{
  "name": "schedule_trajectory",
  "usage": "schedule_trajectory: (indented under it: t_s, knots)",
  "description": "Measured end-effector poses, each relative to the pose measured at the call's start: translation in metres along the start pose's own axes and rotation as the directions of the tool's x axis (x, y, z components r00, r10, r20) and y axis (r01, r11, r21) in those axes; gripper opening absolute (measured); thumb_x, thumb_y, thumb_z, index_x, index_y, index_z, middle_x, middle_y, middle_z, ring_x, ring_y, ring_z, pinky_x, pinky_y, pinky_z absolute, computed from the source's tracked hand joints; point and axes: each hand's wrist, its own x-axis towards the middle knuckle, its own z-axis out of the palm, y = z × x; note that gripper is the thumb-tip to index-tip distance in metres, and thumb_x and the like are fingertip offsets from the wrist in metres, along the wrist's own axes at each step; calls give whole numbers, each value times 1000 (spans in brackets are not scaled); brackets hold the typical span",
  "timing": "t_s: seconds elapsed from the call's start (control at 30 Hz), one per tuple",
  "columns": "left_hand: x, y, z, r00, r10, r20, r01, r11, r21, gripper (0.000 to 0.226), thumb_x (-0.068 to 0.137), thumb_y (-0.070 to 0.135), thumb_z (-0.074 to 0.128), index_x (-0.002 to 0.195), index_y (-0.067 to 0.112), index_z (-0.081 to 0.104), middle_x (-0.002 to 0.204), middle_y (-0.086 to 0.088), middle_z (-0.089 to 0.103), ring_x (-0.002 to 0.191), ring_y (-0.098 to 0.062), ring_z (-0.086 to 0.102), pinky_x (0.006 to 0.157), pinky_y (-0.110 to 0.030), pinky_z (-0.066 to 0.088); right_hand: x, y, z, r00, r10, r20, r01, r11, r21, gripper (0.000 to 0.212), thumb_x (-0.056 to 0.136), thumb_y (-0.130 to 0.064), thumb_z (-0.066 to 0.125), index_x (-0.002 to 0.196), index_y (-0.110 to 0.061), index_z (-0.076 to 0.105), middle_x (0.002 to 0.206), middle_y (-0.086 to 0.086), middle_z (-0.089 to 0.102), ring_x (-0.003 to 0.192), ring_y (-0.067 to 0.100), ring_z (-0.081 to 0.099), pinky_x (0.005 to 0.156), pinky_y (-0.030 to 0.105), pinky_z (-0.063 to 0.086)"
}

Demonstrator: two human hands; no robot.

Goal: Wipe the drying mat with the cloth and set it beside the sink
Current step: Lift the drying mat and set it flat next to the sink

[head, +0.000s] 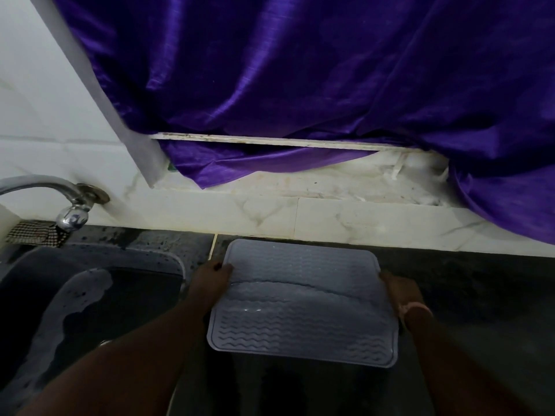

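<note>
Both hands clamped on the mat (303, 307): left hand (211, 280) pinching its left edge, right hand (401, 292) on its right edge. Mat sits lower centre of frame over the counter (468, 283), just right of the sink (90, 295), creased across the middle. Lower it evenly, flatten the crease, keep it off the sink rim.

light: dim, brightest on the white wall tiles (45, 100)
counter (480, 295): murky shadow
edges: wide-angle bowing, soft blur
</note>
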Motion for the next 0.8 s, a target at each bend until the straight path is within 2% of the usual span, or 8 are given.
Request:
schedule_trajectory:
  t_s: [0.1,0.17,0.23,0.33,0.4,0.5,0.63,0.8]
  knots:
    - [18,7,-2,998,-53,-20,50,993,-109,46,85,55,67,98,11,72,93,-9,70,87,-28,67,78,-41,56,10,-17,-4,1000,-13,0,13,997,72,44,90,-48,62,73,-8,61,80,14,61,74,26,56,75,35,45]
    - [26,14,-3,996,-82,36,87,981,-173,43,84,53,71,97,12,72,93,-8,71,86,-25,68,70,-35,56,18,-20,0,999,-14,32,14,1000,18,42,86,-48,68,76,-7,64,83,14,62,79,29,59,80,39,48]
    - [33,19,-2,996,-54,74,63,988,-137,38,88,46,69,98,10,70,92,-11,71,82,-25,68,62,-32,54,26,-22,4,1000,-9,15,9,1000,4,39,85,-38,73,90,0,69,87,15,62,86,32,60,84,41,50]
    - [36,27,2,998,56,4,-55,994,-97,21,95,36,62,93,15,65,84,-8,68,78,-22,65,60,-33,53,31,-22,7,993,-119,-5,119,992,30,17,91,-23,67,98,-7,63,96,14,63,86,26,57,74,32,48]
    - [30,33,5,994,110,-21,-112,977,-179,16,98,30,58,100,15,64,90,-4,68,84,-19,65,63,-30,50,34,-17,7,982,-179,-55,184,977,105,17,92,-24,65,94,-7,62,92,13,65,80,24,58,63,30,47]
    - [22,34,9,991,125,-43,-132,955,-266,14,101,28,54,109,20,63,99,2,67,91,-12,63,66,-23,47,36,-13,8,981,-166,-101,181,970,165,26,91,-33,66,96,-8,62,87,11,64,78,25,58,67,35,50]
    - [28,33,11,987,128,-97,-142,977,-156,20,102,30,51,107,18,65,94,1,66,93,-18,62,68,-27,43,38,-7,14,976,-141,-163,169,971,167,33,90,-34,67,97,-2,62,88,13,63,80,30,59,62,29,45]
    - [18,28,13,961,201,-189,-206,979,-4,27,99,41,53,108,19,65,95,0,69,90,-17,64,71,-29,46,24,-10,17,966,-112,-233,147,979,140,50,87,-59,60,94,-10,62,86,9,64,83,26,60,77,33,47]
